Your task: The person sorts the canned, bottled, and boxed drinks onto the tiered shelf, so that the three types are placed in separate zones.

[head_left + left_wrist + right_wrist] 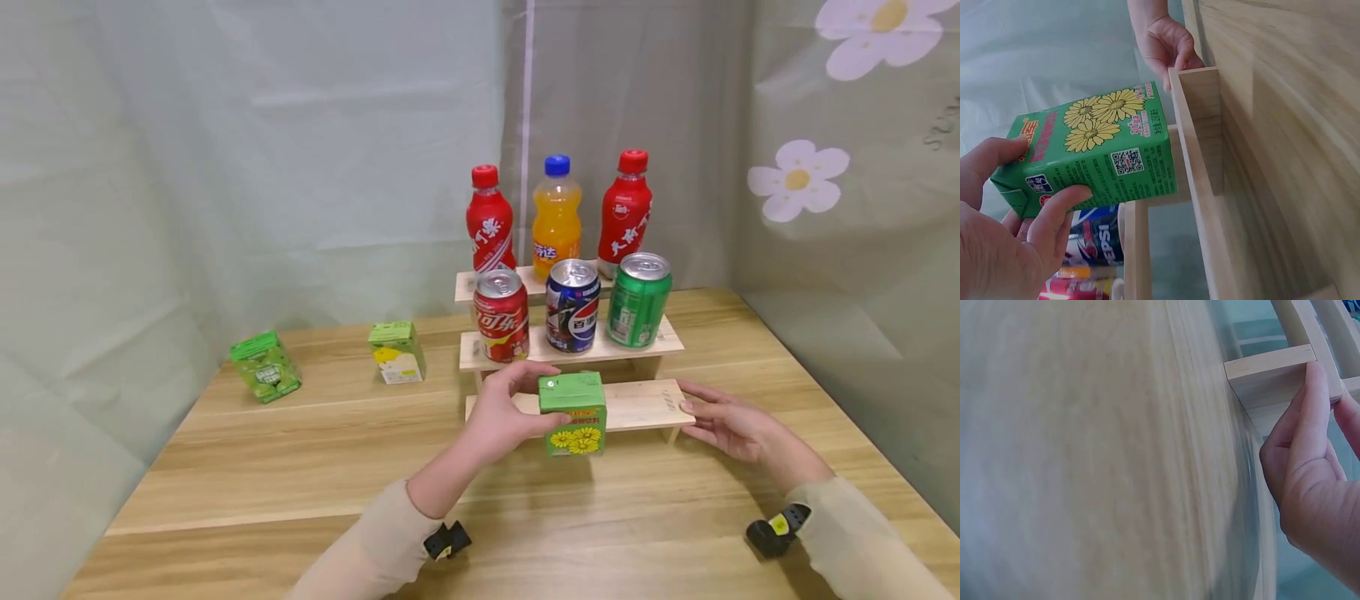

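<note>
My left hand (501,415) grips a green drink carton (573,417) with yellow flowers printed on it, thumb on the near face. The carton is upright at the front edge of the lowest step (643,402) of a wooden stepped rack. In the left wrist view, the carton's flower side (1094,125) and small printed text show; whether it touches the board I cannot tell. At the step's right end, my right hand (731,423) pinches the board between thumb and fingers. The right wrist view shows those fingers (1315,406) against the board's corner.
A red can (502,321), a blue Pepsi can (572,308) and a green can (639,304) stand on the middle step. Behind are two red bottles and an orange one (557,221). Two more cartons, green (266,368) and yellow-green (397,354), stand left on the table.
</note>
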The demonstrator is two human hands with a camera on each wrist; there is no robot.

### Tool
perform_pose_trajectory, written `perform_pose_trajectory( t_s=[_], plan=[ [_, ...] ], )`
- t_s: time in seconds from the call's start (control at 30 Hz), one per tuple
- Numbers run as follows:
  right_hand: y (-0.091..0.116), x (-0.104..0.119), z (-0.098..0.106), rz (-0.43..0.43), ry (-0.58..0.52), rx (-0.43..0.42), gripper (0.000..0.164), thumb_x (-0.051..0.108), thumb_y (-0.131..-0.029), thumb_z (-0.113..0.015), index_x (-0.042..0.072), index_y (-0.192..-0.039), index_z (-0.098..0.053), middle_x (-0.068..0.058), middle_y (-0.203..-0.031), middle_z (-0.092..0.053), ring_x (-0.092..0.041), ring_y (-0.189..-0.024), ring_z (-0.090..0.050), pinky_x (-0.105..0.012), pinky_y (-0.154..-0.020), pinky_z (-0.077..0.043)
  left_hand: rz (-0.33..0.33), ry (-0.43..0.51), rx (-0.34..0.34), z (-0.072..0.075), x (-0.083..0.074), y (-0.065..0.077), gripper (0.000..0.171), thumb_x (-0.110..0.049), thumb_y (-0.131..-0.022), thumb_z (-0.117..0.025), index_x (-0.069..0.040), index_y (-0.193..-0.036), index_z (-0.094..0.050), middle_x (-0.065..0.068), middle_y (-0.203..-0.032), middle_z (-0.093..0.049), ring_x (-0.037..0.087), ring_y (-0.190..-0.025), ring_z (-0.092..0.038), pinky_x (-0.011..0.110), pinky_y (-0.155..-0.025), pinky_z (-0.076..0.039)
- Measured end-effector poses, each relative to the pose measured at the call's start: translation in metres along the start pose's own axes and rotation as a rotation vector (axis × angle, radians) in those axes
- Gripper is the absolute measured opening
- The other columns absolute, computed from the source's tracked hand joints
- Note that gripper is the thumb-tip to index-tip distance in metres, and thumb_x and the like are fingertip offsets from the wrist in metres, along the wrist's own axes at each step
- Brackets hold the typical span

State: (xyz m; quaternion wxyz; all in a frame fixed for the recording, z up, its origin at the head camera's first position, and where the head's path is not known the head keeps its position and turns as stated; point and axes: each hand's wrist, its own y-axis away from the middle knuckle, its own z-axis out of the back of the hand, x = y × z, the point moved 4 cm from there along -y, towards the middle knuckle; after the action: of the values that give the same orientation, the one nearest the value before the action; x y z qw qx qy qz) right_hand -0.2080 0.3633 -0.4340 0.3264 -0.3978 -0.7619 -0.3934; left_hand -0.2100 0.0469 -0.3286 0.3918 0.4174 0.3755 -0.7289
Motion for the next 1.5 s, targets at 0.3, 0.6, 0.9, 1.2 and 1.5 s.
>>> perform_pose_trajectory(
  t_s=[0.3, 0.6, 0.9, 1.2, 1.5],
  plan=[
    [-0.001, 0.0, -0.001, -0.013, -0.015, -0.015, 0.035, 0.005, -0.097, -0.05, 0.032, -0.099, -0.072, -0.004, -0.098, -0.068, -0.014, -0.089, -0.068, -0.024, -0.08, -0.056, 0.021, 0.073, 0.03, -0.025, -0.004, -0.027, 0.047, -0.009, -0.072, -0.082, -0.008, -0.115, -0.063, 0.008, -0.109, -0.067, 0.015, -0.095, -0.062, 0.04, -0.092, -0.05],
    [-0.002, 0.0, -0.004, -0.022, -0.037, 0.038, 0.035, 0.005, -0.098, -0.049, 0.03, -0.102, -0.072, -0.005, -0.1, -0.069, -0.015, -0.091, -0.068, -0.025, -0.081, -0.056, -0.019, 0.083, 0.0, -0.05, 0.002, -0.049, 0.046, -0.005, -0.071, -0.082, -0.006, -0.113, -0.063, 0.007, -0.109, -0.067, 0.007, -0.086, -0.057, 0.02, -0.08, -0.049],
    [0.0, 0.002, -0.003, -0.037, -0.024, -0.003, 0.032, 0.008, -0.097, -0.052, 0.032, -0.099, -0.073, -0.003, -0.098, -0.069, -0.014, -0.089, -0.068, -0.024, -0.081, -0.055, -0.033, 0.009, -0.027, -0.068, -0.002, -0.061, 0.048, -0.01, -0.073, -0.082, -0.009, -0.117, -0.061, 0.005, -0.11, -0.064, 0.006, -0.086, -0.054, 0.018, -0.077, -0.05],
    [0.0, 0.003, -0.001, -0.04, -0.027, 0.0, 0.032, 0.007, -0.098, -0.051, 0.03, -0.098, -0.072, -0.003, -0.099, -0.068, -0.013, -0.09, -0.067, -0.026, -0.082, -0.055, -0.02, -0.045, -0.028, -0.081, -0.005, -0.069, 0.049, -0.011, -0.075, -0.081, -0.01, -0.119, -0.059, 0.004, -0.111, -0.062, 0.004, -0.083, -0.052, 0.012, -0.073, -0.046],
    [-0.001, 0.002, 0.0, -0.029, -0.036, 0.058, 0.032, 0.007, -0.099, -0.048, 0.029, -0.101, -0.071, -0.004, -0.101, -0.068, -0.014, -0.092, -0.067, -0.026, -0.084, -0.055, -0.041, -0.135, -0.007, -0.083, -0.008, -0.07, 0.05, -0.013, -0.077, -0.079, -0.012, -0.122, -0.057, 0.004, -0.115, -0.063, 0.004, -0.081, -0.051, 0.011, -0.071, -0.044]
  ],
)
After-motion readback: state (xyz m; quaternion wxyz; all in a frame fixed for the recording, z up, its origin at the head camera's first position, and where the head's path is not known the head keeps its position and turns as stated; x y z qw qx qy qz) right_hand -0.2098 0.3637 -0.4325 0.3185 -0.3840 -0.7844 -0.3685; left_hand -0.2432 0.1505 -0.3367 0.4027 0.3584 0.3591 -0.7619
